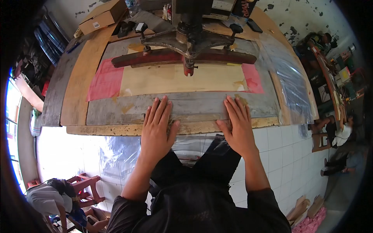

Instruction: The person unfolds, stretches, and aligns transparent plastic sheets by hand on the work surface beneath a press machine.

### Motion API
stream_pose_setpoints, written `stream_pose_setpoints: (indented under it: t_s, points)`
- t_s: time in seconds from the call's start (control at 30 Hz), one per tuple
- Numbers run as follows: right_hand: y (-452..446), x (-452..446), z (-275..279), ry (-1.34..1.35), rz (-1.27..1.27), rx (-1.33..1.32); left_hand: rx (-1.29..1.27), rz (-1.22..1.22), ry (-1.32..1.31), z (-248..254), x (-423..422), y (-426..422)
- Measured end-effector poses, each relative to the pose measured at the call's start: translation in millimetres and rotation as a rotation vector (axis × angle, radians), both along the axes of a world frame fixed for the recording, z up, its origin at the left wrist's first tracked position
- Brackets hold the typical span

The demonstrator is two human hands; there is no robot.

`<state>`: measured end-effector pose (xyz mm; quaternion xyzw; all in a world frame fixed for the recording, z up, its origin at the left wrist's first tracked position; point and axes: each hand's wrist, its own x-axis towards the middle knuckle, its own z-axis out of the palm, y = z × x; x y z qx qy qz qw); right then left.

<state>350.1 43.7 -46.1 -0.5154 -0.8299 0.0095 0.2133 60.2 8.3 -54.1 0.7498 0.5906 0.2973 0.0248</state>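
My left hand (156, 124) lies flat near the front edge of a grey metal plate (194, 101), fingers stretched out and pointing away from me. My right hand (237, 126) rests the same way farther right, its fingers also straight. Clear plastic film (188, 144) shows between my wrists, below the table edge; whether it runs under my palms I cannot tell. Beyond my fingertips, a pale cream sheet (171, 80) lies on the plate, with pink strips (105, 79) at its ends. Above the sheet's far side hangs a red-and-black press bar (149, 57) on a metal bracket.
Clear plastic (289, 83) covers the table's right side. A cardboard box (101, 16) and a phone (254, 26) lie at the back. Other people (54, 198) are at lower left and far right. A red stool (87, 188) stands at lower left on the tiled floor.
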Motion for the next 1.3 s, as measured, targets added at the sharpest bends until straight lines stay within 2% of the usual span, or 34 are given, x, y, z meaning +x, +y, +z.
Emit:
stream_pose_setpoints:
  t_s: [0.13,0.23,0.33,0.37,0.4,0.43,0.47,0.5,0.6,0.63,0.7,0.73,0.77,0.8,0.87,0.9,1.03,1.1,1.13,1.2,1.3]
  points:
    - [13.9,-16.0,19.8,-0.005,0.041,0.072,-0.013,-0.027,-0.049,14.5,-1.2,5.0]
    - [29.5,-35.8,20.6,0.211,0.266,-0.089,-0.062,-0.024,-0.144,25.1,1.5,10.0]
    - [37.3,-53.9,32.3,0.204,0.328,-0.124,-0.063,-0.061,-0.242,33.2,1.7,16.4]
    - [42.6,-58.0,37.1,0.265,0.312,-0.284,-0.114,-0.147,-0.427,33.5,1.9,20.0]
    - [42.7,-60.6,44.7,0.262,0.32,-0.282,-0.167,-0.234,-0.614,33.1,2.6,21.8]
    - [41.1,-62.9,55.8,0.328,0.359,-0.368,-0.162,-0.228,-0.615,32.4,3.8,22.3]
    - [39.4,-64.4,65.9,0.391,0.398,-0.459,-0.117,-0.285,-0.769,31.0,6.1,22.0]
    - [38.4,-63.7,72.8,0.386,0.403,-0.466,-0.073,-0.34,-0.924,29.6,8.8,20.2]
    - [32.1,-53.9,102.1,0.496,0.457,-0.473,-0.064,-0.318,-1.087,64.2,16.0,9.0]
    - [25.2,-49.8,118.1,0.528,0.377,-0.372,-0.056,-0.318,-1.09,67.8,10.4,7.4]
    - [21.5,-37.5,129.0,0.553,0.298,-0.265,-0.248,-0.276,-0.632,71.9,-8.5,3.1]
    - [22.2,-30.0,130.5,0.664,0.273,-0.201,-0.243,-0.276,-0.636,77.2,-13.6,-0.3]
    - [23.7,-22.5,131.5,0.775,0.246,-0.136,-0.367,-0.236,-0.591,83.5,-18.1,-4.1]
    - [26.3,-15.5,130.9,0.772,0.249,-0.135,-0.492,-0.196,-0.544,86.1,-22.9,-6.2]
    - [32.2,-0.6,123.3,0.917,0.108,-0.134,-0.486,-0.188,-0.514,80.4,-33.3,-7.2]
    - [36.5,7.1,117.7,0.95,0.126,-0.147,-0.482,-0.18,-0.484,75.8,-38.8,-8.5]
    - [47.6,29.6,93.1,0.969,0.106,-0.147,-0.463,-0.217,-0.463,65.6,-65.0,-9.9]
    - [47.6,36.2,80.2,1.008,-0.034,-0.213,-0.634,-0.091,-0.613,69.9,-73.6,-6.5]
    - [49.6,39.1,72.4,1.01,-0.033,-0.217,-0.636,-0.087,-0.612,63.9,-76.6,-2.9]
    - [53.9,44.5,56.0,1.003,-0.097,-0.301,-0.393,-0.086,-0.812,46.2,-79.0,7.8]
    - [58.2,44.9,30.8,0.988,-0.089,-0.23,-0.307,-0.058,-0.788,49.9,-69.4,23.3]
